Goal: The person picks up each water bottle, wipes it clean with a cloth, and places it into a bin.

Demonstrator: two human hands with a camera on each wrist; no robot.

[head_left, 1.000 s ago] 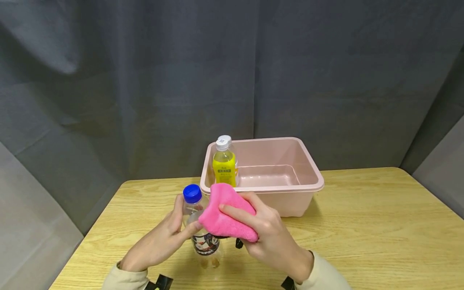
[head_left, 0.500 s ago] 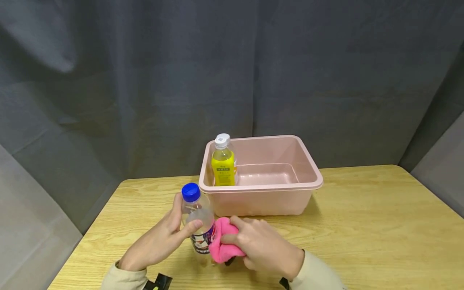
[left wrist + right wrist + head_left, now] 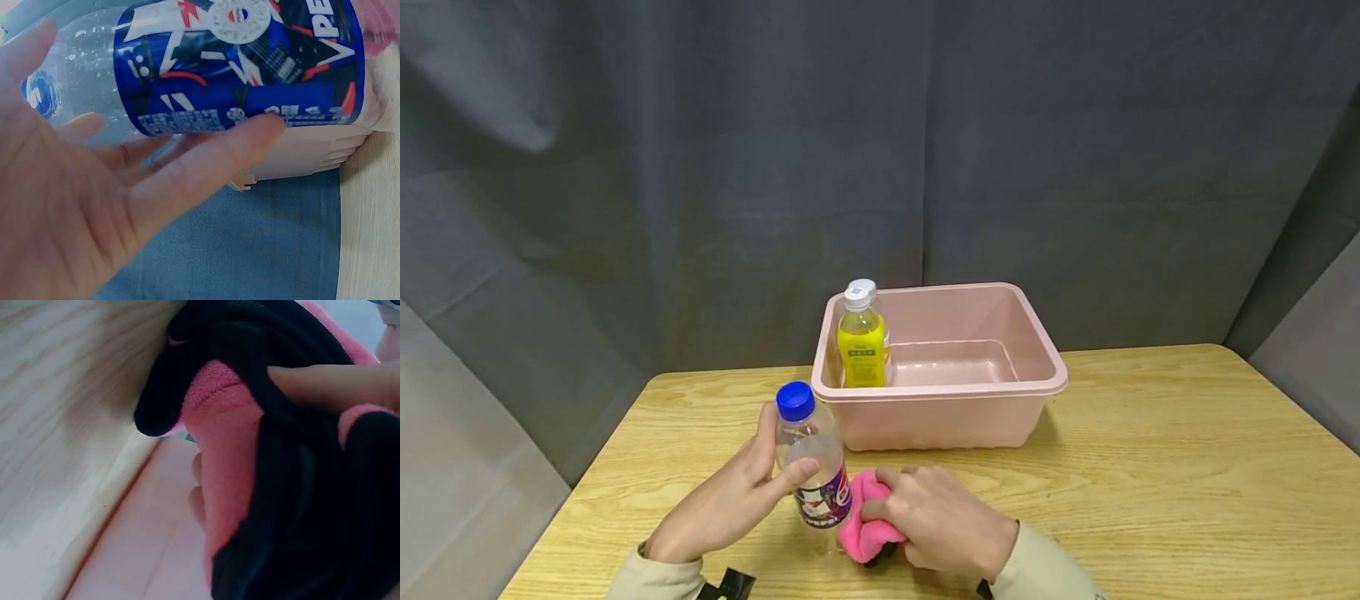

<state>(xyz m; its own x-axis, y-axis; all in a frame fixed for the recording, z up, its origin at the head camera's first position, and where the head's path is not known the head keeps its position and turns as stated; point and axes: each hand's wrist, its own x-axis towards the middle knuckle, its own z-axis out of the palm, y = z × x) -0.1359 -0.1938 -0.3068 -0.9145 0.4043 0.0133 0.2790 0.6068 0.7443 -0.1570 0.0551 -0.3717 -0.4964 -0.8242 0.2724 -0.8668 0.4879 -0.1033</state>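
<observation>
Both sleeves (image 3: 1047,568) are cream, and a squarish black piece (image 3: 737,583) shows beside the left cuff (image 3: 670,570).

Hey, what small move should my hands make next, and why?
Probably rub the pink-and-black plush cloth along the clear cylindrical plastic bottle with the blue cap: your right hand grips the cloth beside the bottle's lower end, while your left hand holds the bottle.

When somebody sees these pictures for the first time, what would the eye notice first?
Probably the bright pink cloth, in the right hand beside the blue-capped bottle, which the left hand holds. Then the yellow bottle, standing behind them at the left side of the tub.
</observation>
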